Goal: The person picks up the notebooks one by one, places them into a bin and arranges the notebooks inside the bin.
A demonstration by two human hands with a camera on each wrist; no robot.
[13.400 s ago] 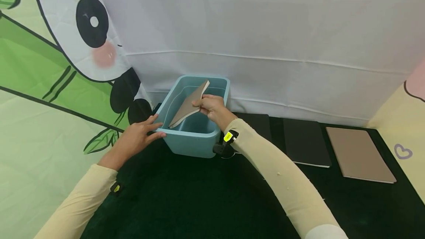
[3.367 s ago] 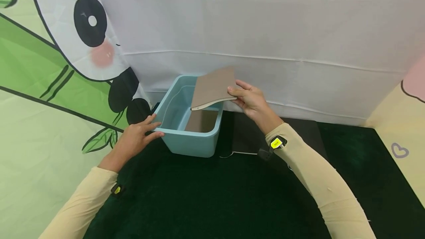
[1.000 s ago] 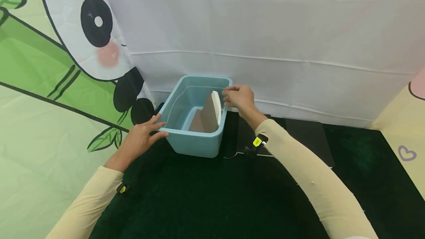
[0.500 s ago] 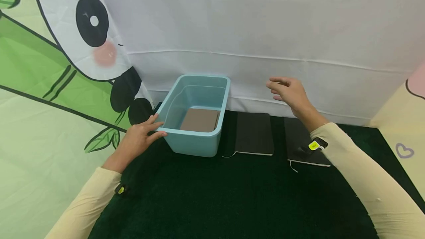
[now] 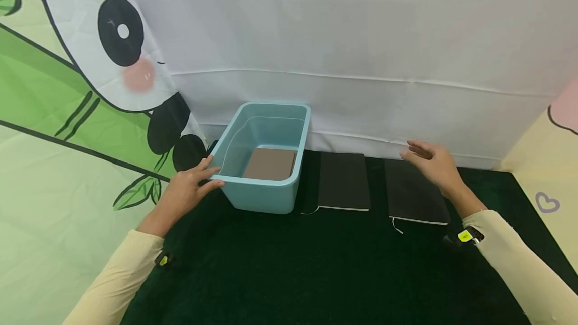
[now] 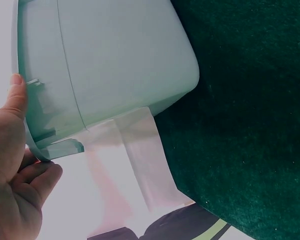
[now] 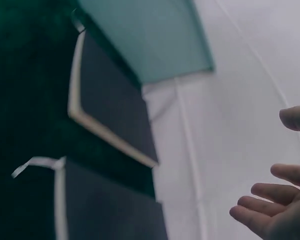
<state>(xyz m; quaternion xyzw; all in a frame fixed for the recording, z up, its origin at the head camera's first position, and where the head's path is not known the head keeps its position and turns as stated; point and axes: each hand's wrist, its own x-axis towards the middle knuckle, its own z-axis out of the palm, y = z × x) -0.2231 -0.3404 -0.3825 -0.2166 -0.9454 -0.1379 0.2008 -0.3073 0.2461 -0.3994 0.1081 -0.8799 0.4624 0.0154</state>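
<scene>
My left hand (image 5: 184, 193) grips the near-left corner of a light blue plastic bin (image 5: 257, 197); in the left wrist view its thumb and fingers lie at the rim. Taupe notebooks (image 5: 270, 164) lie flat inside the bin, an edge of a lower one showing at the right. My right hand (image 5: 434, 170) hovers with nothing in it over the far right corner of a black notebook (image 5: 413, 195), its fingers loosely bent. Another black notebook (image 5: 344, 182) lies between that one and the bin. Both black notebooks have pale ribbon markers at their near edges.
A dark green cloth (image 5: 289, 265) covers the table. Behind it hangs a white sheet (image 5: 352, 54), close to the bin's back. A printed panda backdrop (image 5: 122, 49) stands at the left, and a yellow panel with a heart (image 5: 547, 202) at the right.
Taupe notebooks from the table's right went into the bin; the last, standing a second ago, now lies flat. My right hand moved right and down to the right black notebook. My left hand stayed.
</scene>
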